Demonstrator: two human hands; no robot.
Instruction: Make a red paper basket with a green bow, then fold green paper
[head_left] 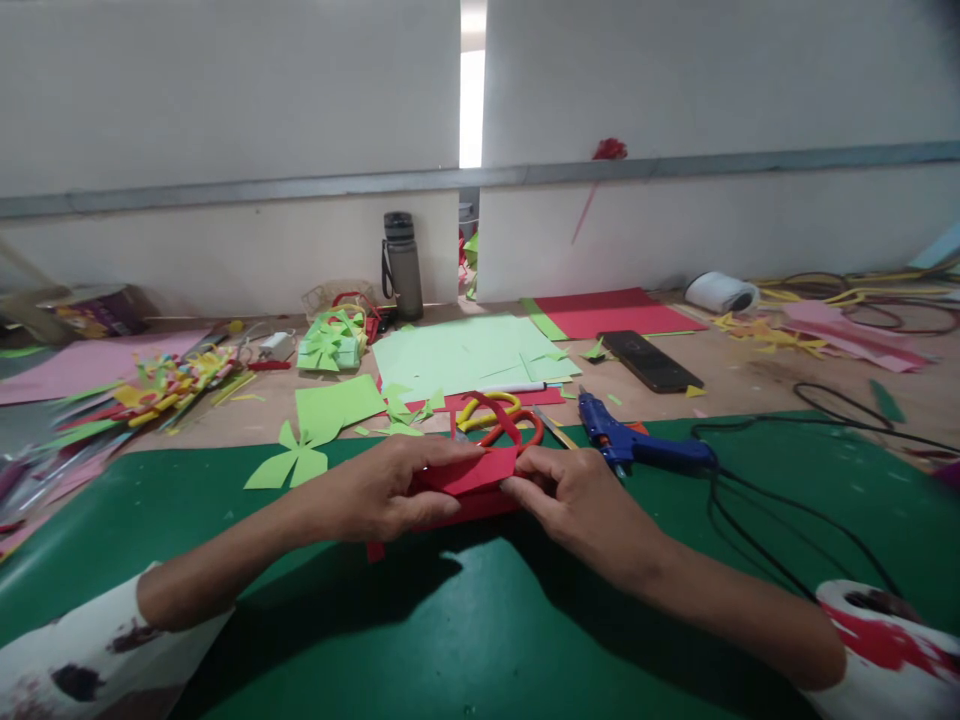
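Note:
My left hand [382, 492] and my right hand [577, 497] both pinch a folded piece of red paper [472, 478] held just above the green cutting mat [465, 620]. The fingers of each hand are closed on the paper's edges, left hand on its left side, right hand on its right side. A thin red strip curls up from the paper toward the scissors. Red and yellow scissors [499, 418] lie just behind the paper. A blue glue gun [637, 445] rests on the mat to the right of my right hand.
Light green paper sheets [465, 355] and green cut-out shapes [296, 462] lie behind and to the left. A phone [649, 361], a grey bottle [403, 265], a tape roll [720, 292], black cables [787, 500] and coloured paper scraps [165, 385] crowd the table.

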